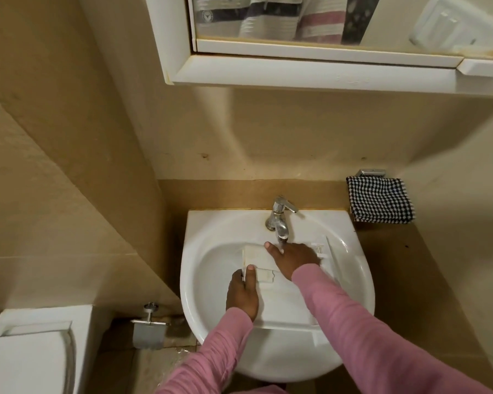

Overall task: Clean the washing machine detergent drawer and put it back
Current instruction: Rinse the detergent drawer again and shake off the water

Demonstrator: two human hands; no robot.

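A white sink [194, 251] is fixed to the beige wall, and the detergent drawer [256, 258] lies in its bowl, reaching from just under the tap [279, 216] at the back edge down to the front rim. The drawer is white with yellowish marks on its upper face. The left hand [242, 294] grips the drawer's left edge near the middle of the bowl: the thumb lies on top and the fingers are curled round the edge and under it. The right hand [293, 258] rests palm down on the far end of the drawer, directly below the spout. One finger is stretched out flat toward the back left of the bowl; the others are hidden behind the back of the hand, so I cannot tell whether they are curled or straight. Both arms wear pink sleeves [353, 322]. A black-and-white checked cloth [380, 200] hangs on the wall just beyond the sink's back right corner. A white mirror cabinet [296, 72] is mounted above the sink. Past the sink's left edge, low on the wall, is a metal paper holder [148, 328], and further left a white toilet [26, 351].
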